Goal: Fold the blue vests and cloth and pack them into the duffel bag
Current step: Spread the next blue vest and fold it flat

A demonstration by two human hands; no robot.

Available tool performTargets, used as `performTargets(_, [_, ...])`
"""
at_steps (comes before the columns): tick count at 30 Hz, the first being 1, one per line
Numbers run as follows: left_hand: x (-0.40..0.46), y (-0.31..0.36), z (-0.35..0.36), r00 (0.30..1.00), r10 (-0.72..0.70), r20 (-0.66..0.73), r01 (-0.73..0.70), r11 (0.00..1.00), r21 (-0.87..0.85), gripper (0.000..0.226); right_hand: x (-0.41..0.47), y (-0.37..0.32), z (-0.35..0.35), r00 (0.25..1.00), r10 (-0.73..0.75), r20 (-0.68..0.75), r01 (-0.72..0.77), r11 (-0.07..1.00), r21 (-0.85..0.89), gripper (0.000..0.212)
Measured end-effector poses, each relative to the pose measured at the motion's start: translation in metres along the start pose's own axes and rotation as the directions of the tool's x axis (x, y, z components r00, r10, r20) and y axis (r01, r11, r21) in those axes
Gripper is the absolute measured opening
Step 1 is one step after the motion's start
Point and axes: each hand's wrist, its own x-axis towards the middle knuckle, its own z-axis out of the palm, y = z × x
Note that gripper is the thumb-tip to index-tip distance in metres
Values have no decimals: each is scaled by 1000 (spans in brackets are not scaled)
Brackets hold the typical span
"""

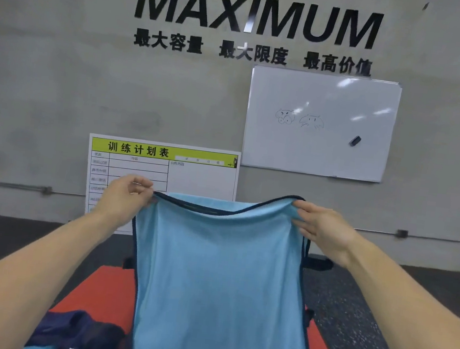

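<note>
Both hands, left hand (129, 195) and right hand (319, 228), pinch the top corners of a light-blue vest (221, 283) hanging above the red mat (98, 291); black wall lettering (258, 15) reads "MAXIMUM"

Even, dim indoor light, soft picture

Glare streaks cross the whiteboard (320, 123) above the right hand (321, 230) and one wall letter; shadows are faint. Detail is slightly blurred throughout, and wide-angle distortion bends the forearms at the lower corners.
</note>
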Motion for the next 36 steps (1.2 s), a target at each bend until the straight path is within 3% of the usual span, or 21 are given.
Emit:
performTargets(8, [52, 39, -19, 984, 165, -68, -175, 967, -184, 8, 33, -38, -7, 960, -251, -123, 264, 959, 105, 42])
performTargets(14, [27, 33, -37, 982, 187, -24, -188, 965, -183, 9, 1, -37, -11, 955, -270, -123, 281, 956, 88, 26])
performTargets(21, [-67, -37, -37, 987, 0, 160, 19, 992, -122, 13, -80, 46, -1, 993, -89, -78, 94, 994, 64, 28])
performTargets(27, [-172, -118, -28, 949, -169, 266, 214, 965, -151, 11, -162, 129, 9, 995, 96, -7, -96, 995, -15, 23])
performTargets(31, [-234, -162, -26, 891, -278, 359, 336, 936, -110, 11, -205, 182, 6, 948, 287, 136, -265, 951, -157, 21])
performTargets(36, [-298, -200, -16, 745, -410, 526, 452, 890, 55, 16, -244, 245, 0, 877, 456, 153, -378, 849, -369, 19])
